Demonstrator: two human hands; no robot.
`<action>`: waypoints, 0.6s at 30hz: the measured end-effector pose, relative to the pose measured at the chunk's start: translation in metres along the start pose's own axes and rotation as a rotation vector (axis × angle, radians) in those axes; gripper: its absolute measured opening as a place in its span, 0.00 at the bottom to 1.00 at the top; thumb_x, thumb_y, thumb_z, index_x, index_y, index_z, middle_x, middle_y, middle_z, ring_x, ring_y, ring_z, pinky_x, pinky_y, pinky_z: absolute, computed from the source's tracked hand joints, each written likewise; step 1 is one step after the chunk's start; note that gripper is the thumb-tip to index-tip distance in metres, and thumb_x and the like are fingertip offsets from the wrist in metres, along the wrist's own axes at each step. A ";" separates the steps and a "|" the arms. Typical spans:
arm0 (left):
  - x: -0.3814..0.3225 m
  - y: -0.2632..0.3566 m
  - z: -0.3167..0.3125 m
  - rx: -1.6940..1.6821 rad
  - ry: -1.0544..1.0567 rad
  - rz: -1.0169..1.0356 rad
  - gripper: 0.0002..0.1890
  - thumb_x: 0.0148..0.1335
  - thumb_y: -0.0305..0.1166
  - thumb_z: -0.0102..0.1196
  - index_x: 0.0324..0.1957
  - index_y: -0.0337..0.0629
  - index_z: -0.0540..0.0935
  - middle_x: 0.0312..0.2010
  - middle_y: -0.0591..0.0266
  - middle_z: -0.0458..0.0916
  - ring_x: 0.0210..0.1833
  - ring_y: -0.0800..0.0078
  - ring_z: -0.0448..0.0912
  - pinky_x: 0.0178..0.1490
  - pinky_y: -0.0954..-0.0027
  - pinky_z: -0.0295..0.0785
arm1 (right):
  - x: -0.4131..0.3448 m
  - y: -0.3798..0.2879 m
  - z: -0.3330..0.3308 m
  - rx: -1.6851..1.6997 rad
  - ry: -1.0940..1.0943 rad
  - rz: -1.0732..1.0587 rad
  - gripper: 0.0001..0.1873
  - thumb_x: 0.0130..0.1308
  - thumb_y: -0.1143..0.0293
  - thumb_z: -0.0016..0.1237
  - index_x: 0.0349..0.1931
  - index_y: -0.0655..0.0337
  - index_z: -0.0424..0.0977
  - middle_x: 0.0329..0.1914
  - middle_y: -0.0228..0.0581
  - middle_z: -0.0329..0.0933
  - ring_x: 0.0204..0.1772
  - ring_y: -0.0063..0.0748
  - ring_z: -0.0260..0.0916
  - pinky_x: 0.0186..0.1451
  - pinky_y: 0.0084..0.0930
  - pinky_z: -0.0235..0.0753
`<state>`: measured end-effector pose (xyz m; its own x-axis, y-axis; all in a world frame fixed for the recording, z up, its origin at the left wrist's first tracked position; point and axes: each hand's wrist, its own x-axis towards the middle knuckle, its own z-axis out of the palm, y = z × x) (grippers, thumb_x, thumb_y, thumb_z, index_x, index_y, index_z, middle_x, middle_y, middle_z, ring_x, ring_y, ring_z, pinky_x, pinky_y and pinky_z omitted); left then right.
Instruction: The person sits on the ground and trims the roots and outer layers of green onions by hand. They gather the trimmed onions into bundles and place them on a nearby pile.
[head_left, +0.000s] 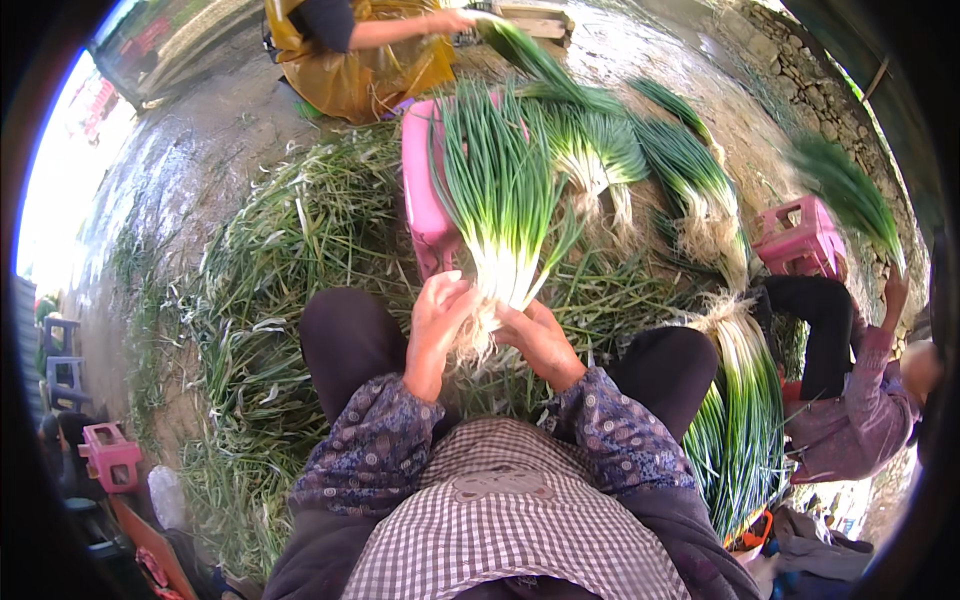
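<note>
A thick bunch of green onions lies with its leaves across a pink plastic stool, its white stems and roots towards me. My left hand is at the root end from the left, thumb and fingers against the roots. From the right, the fingers of my right hand close on the base of the stems. More bunches of green onions lie beyond the stool and to its right. By my right knee is a large pile of green onions, roots pointing away from me.
Stripped onion leaves cover the ground around my legs. A person in a yellow apron handles a bunch at the top. Another person at the right raises a bunch beside a pink stool. More stools stand at the far left.
</note>
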<state>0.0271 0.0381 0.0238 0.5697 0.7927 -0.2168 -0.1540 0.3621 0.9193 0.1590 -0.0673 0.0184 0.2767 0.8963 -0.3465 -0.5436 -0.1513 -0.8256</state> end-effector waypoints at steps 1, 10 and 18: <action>0.005 -0.006 0.001 -0.027 -0.058 -0.098 0.20 0.65 0.29 0.58 0.56 0.32 0.70 0.49 0.58 0.78 0.50 0.74 0.77 0.54 0.73 0.72 | -0.001 0.001 -0.003 -0.017 -0.002 0.013 0.22 0.70 0.58 0.50 0.59 0.60 0.69 0.50 0.29 0.77 0.46 0.20 0.75 0.47 0.20 0.74; -0.002 -0.018 -0.004 -0.023 -0.278 -0.171 0.20 0.64 0.25 0.57 0.56 0.28 0.72 0.49 0.57 0.80 0.48 0.75 0.80 0.52 0.73 0.75 | 0.005 -0.007 -0.030 0.084 0.187 -0.129 0.09 0.71 0.62 0.49 0.41 0.57 0.75 0.24 0.16 0.67 0.22 0.07 0.51 0.23 0.11 0.47; -0.035 -0.022 -0.019 -0.144 -0.144 -0.190 0.23 0.63 0.25 0.58 0.59 0.29 0.69 0.51 0.56 0.78 0.51 0.72 0.79 0.55 0.71 0.74 | -0.005 0.002 -0.025 -0.112 0.258 -0.017 0.08 0.69 0.63 0.51 0.38 0.58 0.76 0.27 0.23 0.74 0.28 0.13 0.70 0.27 0.12 0.65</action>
<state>-0.0049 0.0115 0.0050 0.7069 0.6295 -0.3224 -0.1406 0.5719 0.8082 0.1761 -0.0829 0.0071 0.4856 0.7655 -0.4222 -0.4501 -0.1951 -0.8714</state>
